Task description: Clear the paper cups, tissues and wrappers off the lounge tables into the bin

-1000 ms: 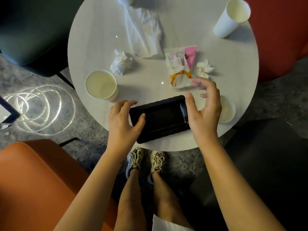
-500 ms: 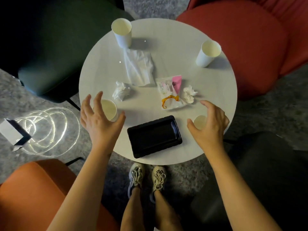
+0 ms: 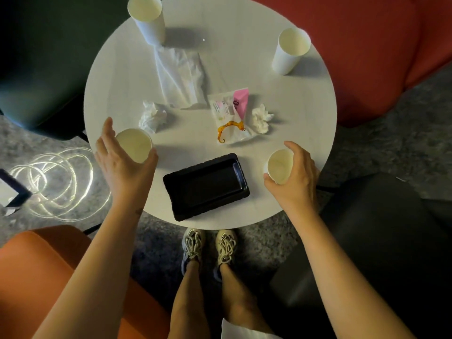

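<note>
Head camera, looking straight down. The right hand point(image 3: 296, 182) has its thumb and curled fingers clamped round the near-right paper cup point(image 3: 278, 165), which stands upright by the near edge of a round white table point(image 3: 244, 57). The left hand point(image 3: 122, 165) brackets the near-left paper cup point(image 3: 134, 143) (thumb on one side, fairly straight fingers on the other); whether it squeezes cannot be told. A black tray point(image 3: 206, 185) lies between these cups. Beyond it a pink-and-white wrapper point(image 3: 230, 118) lies between the left crumpled tissue point(image 3: 152, 116) and the right crumpled tissue point(image 3: 262, 117). A flat tissue point(image 3: 179, 77) reaches the upright far-left paper cup point(image 3: 148, 18); the far-right paper cup point(image 3: 289, 51) stands apart. Around the table are a red chair point(image 3: 367, 57), a dark green chair point(image 3: 49, 57) and an orange chair point(image 3: 36, 277).
</note>
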A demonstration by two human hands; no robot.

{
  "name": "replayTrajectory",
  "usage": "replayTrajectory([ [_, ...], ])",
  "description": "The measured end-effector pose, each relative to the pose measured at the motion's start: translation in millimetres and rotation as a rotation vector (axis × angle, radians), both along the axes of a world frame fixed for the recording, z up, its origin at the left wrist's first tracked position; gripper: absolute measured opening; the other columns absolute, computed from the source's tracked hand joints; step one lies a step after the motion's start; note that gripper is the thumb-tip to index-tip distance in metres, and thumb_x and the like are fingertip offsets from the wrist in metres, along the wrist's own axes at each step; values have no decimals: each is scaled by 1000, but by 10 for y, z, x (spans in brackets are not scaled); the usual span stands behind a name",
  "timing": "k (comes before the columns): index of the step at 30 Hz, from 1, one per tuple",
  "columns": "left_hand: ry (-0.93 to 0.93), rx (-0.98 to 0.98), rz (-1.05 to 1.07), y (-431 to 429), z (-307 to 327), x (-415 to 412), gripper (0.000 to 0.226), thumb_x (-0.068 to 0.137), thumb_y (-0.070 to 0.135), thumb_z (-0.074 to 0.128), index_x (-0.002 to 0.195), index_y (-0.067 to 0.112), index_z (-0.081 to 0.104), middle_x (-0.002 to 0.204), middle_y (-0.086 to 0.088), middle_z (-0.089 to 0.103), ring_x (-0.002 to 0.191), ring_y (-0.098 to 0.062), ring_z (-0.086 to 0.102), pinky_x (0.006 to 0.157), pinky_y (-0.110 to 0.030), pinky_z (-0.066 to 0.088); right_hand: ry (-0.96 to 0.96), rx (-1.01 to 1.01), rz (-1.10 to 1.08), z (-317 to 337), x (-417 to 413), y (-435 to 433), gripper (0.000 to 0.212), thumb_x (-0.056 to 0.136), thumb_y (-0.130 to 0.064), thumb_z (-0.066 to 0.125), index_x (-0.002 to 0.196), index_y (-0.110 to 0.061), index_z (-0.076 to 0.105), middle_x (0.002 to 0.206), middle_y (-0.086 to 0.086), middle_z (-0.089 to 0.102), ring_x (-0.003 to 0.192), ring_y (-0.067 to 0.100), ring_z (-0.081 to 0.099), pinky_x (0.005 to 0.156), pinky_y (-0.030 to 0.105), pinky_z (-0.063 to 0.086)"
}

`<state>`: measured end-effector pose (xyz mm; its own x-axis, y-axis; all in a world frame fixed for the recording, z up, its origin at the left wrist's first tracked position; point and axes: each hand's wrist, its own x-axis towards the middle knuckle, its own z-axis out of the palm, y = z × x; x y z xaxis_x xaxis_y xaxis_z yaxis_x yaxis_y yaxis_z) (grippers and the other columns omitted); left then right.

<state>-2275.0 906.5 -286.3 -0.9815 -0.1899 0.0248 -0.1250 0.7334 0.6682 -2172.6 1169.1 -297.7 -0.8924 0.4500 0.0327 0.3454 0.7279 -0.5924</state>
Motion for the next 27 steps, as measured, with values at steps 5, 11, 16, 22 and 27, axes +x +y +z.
replayTrajectory([
  [5,135,61,-143,264,552,-97,82,76,27,71,143,15,26,135,-7,37,121,-20,40,101,-39,38,77,-18,28,276,-237,-7,78,61,-16,82,129,-7,44,123,13,54,108,31,53,90,37,39],
  [11,196,261,-348,633,1245,-218,83,75,27,76,142,15,28,134,1,37,114,-5,45,96,-37,45,120,-56,233,621,-699,-291,90,58,-11,83,135,-5,36,123,10,55,108,30,54,91,37,42],
  [16,72,367,-460,750,1459,-295,83,75,26,75,142,17,27,137,-3,38,117,-15,48,95,-40,47,189,-118,260,805,-1035,-539,89,65,-14,78,139,-10,28,134,7,45,113,21,48,96,31,38],
  [22,23,388,-435,582,1493,-604,82,75,21,77,142,18,29,136,-2,40,117,-15,48,95,-37,47,230,-308,239,911,-1340,-729,104,61,-15,84,135,-37,13,128,13,46,113,27,49,97,38,44],
  [27,33,424,-429,375,1491,-968,82,73,27,78,141,22,31,132,4,43,112,-4,50,88,-18,48,247,-400,194,819,-1562,-906,104,60,-19,86,135,-29,15,116,5,48,104,11,46,87,17,43],
])
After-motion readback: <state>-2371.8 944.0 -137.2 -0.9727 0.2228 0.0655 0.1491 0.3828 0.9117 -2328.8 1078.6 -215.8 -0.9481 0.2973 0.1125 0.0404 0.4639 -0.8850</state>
